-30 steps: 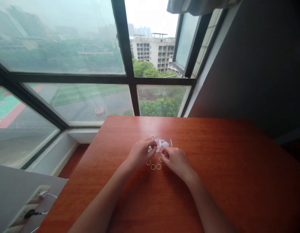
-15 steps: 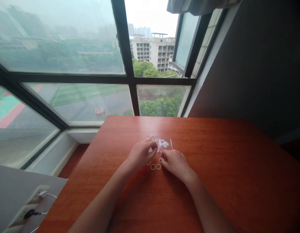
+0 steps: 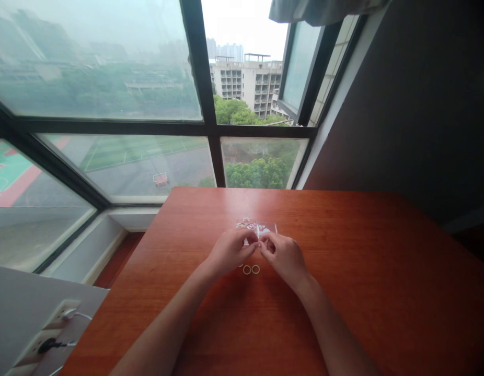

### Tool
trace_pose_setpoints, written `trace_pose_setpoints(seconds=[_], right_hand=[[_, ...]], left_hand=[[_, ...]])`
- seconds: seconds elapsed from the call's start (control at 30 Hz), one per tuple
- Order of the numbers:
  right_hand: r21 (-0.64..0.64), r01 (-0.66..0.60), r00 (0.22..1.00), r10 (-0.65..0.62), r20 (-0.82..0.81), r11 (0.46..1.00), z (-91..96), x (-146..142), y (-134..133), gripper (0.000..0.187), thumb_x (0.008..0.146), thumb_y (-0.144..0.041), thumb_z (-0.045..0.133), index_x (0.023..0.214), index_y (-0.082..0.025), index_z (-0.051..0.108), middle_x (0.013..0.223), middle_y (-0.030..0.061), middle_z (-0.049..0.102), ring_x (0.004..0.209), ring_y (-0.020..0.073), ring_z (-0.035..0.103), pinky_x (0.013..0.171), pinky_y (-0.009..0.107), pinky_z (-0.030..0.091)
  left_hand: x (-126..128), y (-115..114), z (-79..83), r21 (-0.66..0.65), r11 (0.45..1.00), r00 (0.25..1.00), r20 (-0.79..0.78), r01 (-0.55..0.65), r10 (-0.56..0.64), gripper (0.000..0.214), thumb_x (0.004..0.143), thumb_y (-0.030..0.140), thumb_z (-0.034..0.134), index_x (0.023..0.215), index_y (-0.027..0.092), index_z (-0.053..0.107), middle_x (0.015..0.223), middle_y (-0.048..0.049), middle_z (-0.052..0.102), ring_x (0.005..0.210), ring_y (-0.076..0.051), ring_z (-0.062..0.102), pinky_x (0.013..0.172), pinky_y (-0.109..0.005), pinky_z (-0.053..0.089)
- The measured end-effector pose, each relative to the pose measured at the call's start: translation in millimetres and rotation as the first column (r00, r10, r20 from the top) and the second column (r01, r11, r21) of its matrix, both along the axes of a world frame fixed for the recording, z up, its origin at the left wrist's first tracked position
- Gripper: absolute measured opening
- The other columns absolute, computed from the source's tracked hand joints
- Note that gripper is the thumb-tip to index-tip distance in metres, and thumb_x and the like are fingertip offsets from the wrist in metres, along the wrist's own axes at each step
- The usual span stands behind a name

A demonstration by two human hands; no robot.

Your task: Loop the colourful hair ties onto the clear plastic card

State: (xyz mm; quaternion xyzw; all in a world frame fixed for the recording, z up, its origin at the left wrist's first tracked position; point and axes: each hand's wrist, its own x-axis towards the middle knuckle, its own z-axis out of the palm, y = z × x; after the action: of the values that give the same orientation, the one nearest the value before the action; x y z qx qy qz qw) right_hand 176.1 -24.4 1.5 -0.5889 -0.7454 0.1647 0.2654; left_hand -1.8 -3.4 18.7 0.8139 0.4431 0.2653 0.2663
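Note:
My left hand (image 3: 233,249) is closed in a pinch over the front of a small clear plastic box. Whatever is between its fingertips is too small to make out. Fingertip to fingertip with it, my right hand (image 3: 284,254) is also pinched, where a pale ring from the table seems to be held, mostly hidden. The clear box (image 3: 275,227) lies open behind the fingers, a white shape on its right half and several small rings in its left. Two pale yellow rings, a left one (image 3: 247,270) and a right one (image 3: 255,269), lie below the hands. Another ring is partly covered by my left hand.
A reddish-brown wooden table (image 3: 363,261) spreads beneath my arms. Beyond its far edge stand dark-framed windows (image 3: 210,130), with one pane tilted outward. Wall sockets (image 3: 49,339) with plugged-in cables are at the lower left, and a dark wall rises on the right.
My right hand has moved up and slightly left to meet my left fingertips. The ring beside its fingers is gone from the table. My left hand has shifted slightly right and down.

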Motion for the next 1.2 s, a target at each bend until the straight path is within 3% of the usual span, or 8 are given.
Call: trace_pose_setpoints(seconds=[0.13,0.37,0.6,0.77,1.0,1.2], right_hand=[[0.003,-0.001,1.0,0.001,-0.004,1.0,-0.2,-0.1,0.4,0.011,0.086,-0.028,0.056,0.088,-0.024,0.067,0.068,-0.0021,0.066,0.064,0.0128,0.06,0.063,0.021,0.036],[-0.079,-0.04,0.997,0.045,0.055,0.996,3.3,1.4,0.2,0.012,0.087,-0.027,0.055,0.088,-0.025,0.067,0.073,-0.0013,0.069,0.067,0.014,0.061,0.063,0.022,0.035],[-0.242,-0.224,0.971,0.237,0.026,0.944,5.9,3.5,-6.5,0.009,0.08,-0.021,0.059,0.08,-0.024,0.068,0.072,-0.0029,0.069,0.064,0.0116,0.059,0.057,0.021,0.031],[-0.27,-0.284,0.952,0.304,0.036,0.92,3.7,2.6,-8.6,0.011,0.078,-0.017,0.06,0.077,-0.024,0.068,0.073,-0.0031,0.069,0.066,0.011,0.058,0.058,0.021,0.031],[-0.231,-0.231,0.957,0.263,0.12,0.945,-0.1,1.5,-7.1,0.009,0.077,-0.019,0.059,0.073,-0.023,0.066,0.071,-0.0026,0.068,0.065,0.0112,0.057,0.056,0.022,0.027],[-0.146,-0.131,0.987,0.143,0.074,0.981,1.4,2.0,-1.8,0.007,0.081,-0.026,0.06,0.077,-0.024,0.065,0.07,-0.0033,0.067,0.062,0.011,0.057,0.056,0.022,0.028]], left_hand=[[0.9,0.6,-1.5,0.023,0.999,0.999,-0.004,-0.034,0.034,0.01,0.079,0.016,0.055,0.076,0.018,0.064,0.072,-0.0003,0.063,0.064,-0.011,0.052,0.058,-0.021,0.037],[-2.8,5.6,-10.5,0.147,0.969,0.976,-0.061,-0.199,0.21,0.008,0.081,0.018,0.053,0.079,0.02,0.061,0.08,-0.0009,0.065,0.066,-0.012,0.053,0.061,-0.022,0.037],[-11.4,9.5,-6.9,0.164,0.965,0.971,-0.086,-0.205,0.221,0.01,0.084,0.021,0.053,0.083,0.02,0.063,0.083,-0.0019,0.066,0.067,-0.013,0.055,0.062,-0.023,0.038],[-15.8,10.2,-1.6,0.18,0.963,0.972,-0.088,-0.201,0.219,0.01,0.083,0.019,0.053,0.082,0.02,0.063,0.081,-0.0013,0.067,0.067,-0.013,0.056,0.061,-0.022,0.038],[-13.2,7.6,1.4,0.153,0.978,0.983,-0.095,-0.141,0.157,0.01,0.082,0.016,0.053,0.081,0.018,0.063,0.081,-0.001,0.065,0.068,-0.012,0.054,0.062,-0.021,0.038],[-8.5,5.5,-1.3,0.073,0.995,0.995,-0.066,-0.065,0.069,0.011,0.084,0.019,0.054,0.082,0.019,0.064,0.081,-0.0011,0.065,0.069,-0.012,0.053,0.061,-0.021,0.038]])
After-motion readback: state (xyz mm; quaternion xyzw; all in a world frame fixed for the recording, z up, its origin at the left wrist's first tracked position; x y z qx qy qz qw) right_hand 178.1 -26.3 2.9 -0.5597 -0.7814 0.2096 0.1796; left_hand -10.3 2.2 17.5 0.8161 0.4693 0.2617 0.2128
